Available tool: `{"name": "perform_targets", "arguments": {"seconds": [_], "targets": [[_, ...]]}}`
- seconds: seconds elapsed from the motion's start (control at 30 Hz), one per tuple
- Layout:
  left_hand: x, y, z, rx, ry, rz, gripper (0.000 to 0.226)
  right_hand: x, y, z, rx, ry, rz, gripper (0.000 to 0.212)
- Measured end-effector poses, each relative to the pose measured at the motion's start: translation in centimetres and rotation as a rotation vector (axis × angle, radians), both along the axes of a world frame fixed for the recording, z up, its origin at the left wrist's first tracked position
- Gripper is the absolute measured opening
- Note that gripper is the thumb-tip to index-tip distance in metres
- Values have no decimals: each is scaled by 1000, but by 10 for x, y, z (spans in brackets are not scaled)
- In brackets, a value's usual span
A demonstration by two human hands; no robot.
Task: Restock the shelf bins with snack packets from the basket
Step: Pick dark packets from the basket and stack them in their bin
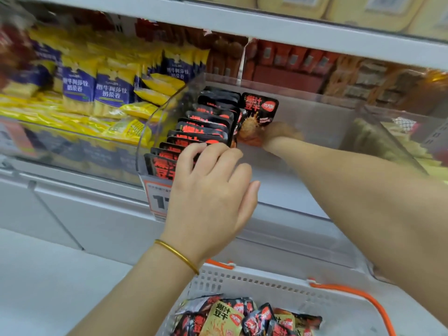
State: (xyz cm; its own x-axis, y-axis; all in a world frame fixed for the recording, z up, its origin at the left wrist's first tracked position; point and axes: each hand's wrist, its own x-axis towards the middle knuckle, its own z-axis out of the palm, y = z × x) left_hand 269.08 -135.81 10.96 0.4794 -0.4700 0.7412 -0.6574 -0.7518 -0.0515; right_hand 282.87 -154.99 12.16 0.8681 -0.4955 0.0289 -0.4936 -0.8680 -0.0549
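A clear plastic shelf bin (303,209) holds a row of black-and-red snack packets (206,124) standing on edge along its left side. My left hand (213,190) rests on the front packets of that row with relaxed fingers. My right hand (278,134) reaches deep into the bin and grips one black packet (259,110) by its lower edge, upright at the back of the row. The hand is blurred. Below, a white basket (266,284) with orange handles holds several more black and yellow packets (242,318).
The bin to the left is full of yellow-and-blue packets (97,88). To the right stands another clear bin (392,141) with pale packets. Red and brown goods line the back of the shelf. An orange price tag (157,197) hangs on the bin front.
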Motion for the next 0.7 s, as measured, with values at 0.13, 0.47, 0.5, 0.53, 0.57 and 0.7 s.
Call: {"name": "perform_targets", "arguments": {"seconds": [0.13,0.47,0.5,0.53,0.57,0.7], "targets": [[-7,1,4,-31,-64,-36,28,-38,10,46,78,-55,132,14],[-90,-1,-26,1,76,-162,16,-259,27,-12,399,159,507,28],[-97,-2,-33,45,160,-155,16,-265,24,-48,378,297,501,23],[-103,-3,-41,92,249,-146,18,-272,21,-85,370,426,498,18],[-108,-5,-50,137,336,-141,20,-280,18,-122,375,531,502,15],[-116,-17,-73,255,552,-147,35,-313,12,-218,444,754,546,20]]}}
